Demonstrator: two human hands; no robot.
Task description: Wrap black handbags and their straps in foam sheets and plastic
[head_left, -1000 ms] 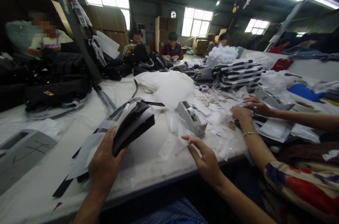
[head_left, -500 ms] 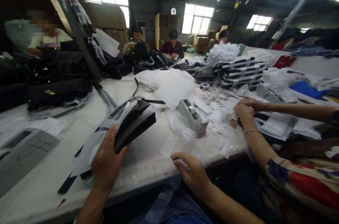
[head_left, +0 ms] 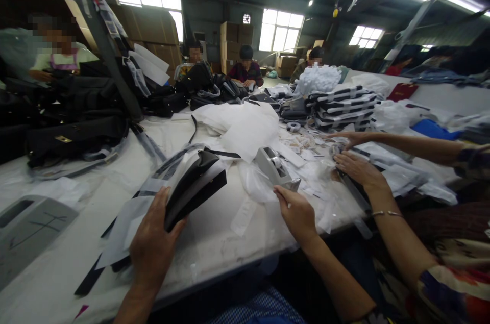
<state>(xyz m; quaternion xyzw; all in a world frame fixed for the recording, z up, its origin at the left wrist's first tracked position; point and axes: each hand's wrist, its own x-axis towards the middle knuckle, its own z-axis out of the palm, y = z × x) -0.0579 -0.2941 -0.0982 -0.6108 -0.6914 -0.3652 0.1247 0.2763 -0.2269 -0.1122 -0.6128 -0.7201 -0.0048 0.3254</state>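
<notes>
My left hand (head_left: 155, 242) grips the edge of a black bag (head_left: 197, 183), thumb on the near side and fingers over the top. White paper sheets (head_left: 126, 224) and black straps lie around the bag, which is tilted up off the table. My right hand (head_left: 300, 214) is beside the front end of a grey tape dispenser (head_left: 270, 163). Its thumb and forefinger are pinched together; whatever may be between them is too small to make out.
Heaped white wrapping sheets (head_left: 248, 125) lie behind the dispenser. A co-worker's hands (head_left: 360, 168) work on a wrapped item at the right. Another dispenser (head_left: 34, 234) stands at the left, near a black bag (head_left: 76, 140). Stacked wrapped bags (head_left: 344, 107) are farther back.
My right hand has risen from the table's front edge, moving right and forward to the tape dispenser. My left hand keeps its grip on the bag. The co-worker's hands have spread apart.
</notes>
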